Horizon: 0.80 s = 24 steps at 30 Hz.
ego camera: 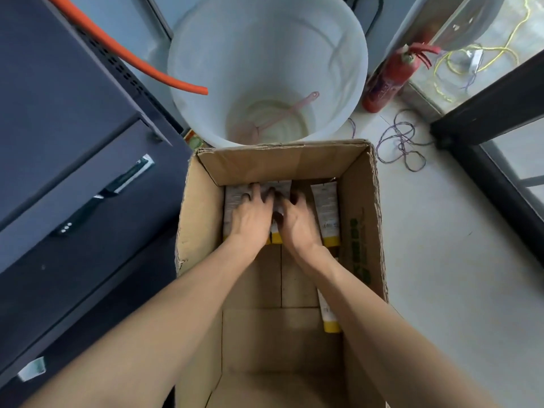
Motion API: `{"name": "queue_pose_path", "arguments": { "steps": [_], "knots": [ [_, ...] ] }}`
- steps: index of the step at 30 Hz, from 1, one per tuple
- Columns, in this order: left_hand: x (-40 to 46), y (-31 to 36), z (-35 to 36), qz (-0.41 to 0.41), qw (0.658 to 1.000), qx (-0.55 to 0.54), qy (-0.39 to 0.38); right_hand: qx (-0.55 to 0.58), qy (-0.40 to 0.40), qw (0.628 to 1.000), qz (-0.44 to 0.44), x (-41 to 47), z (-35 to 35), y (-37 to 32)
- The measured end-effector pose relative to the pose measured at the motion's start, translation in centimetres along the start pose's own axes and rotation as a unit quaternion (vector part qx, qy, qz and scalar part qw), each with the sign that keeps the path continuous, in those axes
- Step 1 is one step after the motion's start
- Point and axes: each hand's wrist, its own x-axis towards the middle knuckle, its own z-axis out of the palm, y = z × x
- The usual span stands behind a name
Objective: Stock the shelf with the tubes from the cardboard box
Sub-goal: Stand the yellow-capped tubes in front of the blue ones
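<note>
Tubes: the few left sit deep in the cardboard box (362,219); a lone tube (329,315) lies near, against the right wall under the right forearm, yellow cap towards the camera.
Box floor: bare cardboard across most of the near half, so by my reading the box is well emptied. How many have reached the shelf cannot be told, since no shelf shows here.
Far row: a short row of tubes (232,207) lies flat at the far end, caps towards us; I make out roughly four or five, the hands covering the middle ones.
Left hand (250,217): palm down on the left tubes of the row, fingers spread over them and curling at the tips, gathering rather than lifting, I judge.
Right hand (297,223): just beside the left, fingers bent down into the gap between tubes; whether they pinch one yet I cannot tell, the tips are in shadow.
Rightmost tube (326,213): free of both hands, lying against the right wall.
Step in hand: a pick-up from the far row, not yet lifted clear.
Left to do: carry this handful out, then fetch the rightmost tube and the lone tube near us.
Beyond the box: a large white bucket (206,39) touching the far wall, a pink scoop (282,114) inside.
Further off: a red fire extinguisher (391,75) on the floor to the right.
</note>
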Motion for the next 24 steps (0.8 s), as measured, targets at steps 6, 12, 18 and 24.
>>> {"name": "queue_pose_path", "arguments": {
  "steps": [6,12,18,24],
  "knots": [
    [-0.8,0.6,0.2,0.026,0.999,0.006,0.017,-0.051,-0.011,0.998,0.042,-1.8,-0.4,0.5],
    [-1.5,0.8,0.6,-0.006,1.0,-0.02,0.0,-0.165,0.036,0.983,0.068,-1.9,-0.7,-1.3],
    [-2.2,1.1,0.1,-0.044,0.996,-0.079,0.022,-0.109,0.018,0.988,0.112,-1.8,-1.0,-1.0],
    [-6.4,0.8,-1.2,-0.107,0.961,-0.25,0.047,0.061,0.022,0.985,0.162,-6.0,-4.4,-2.0]
  ]
}}
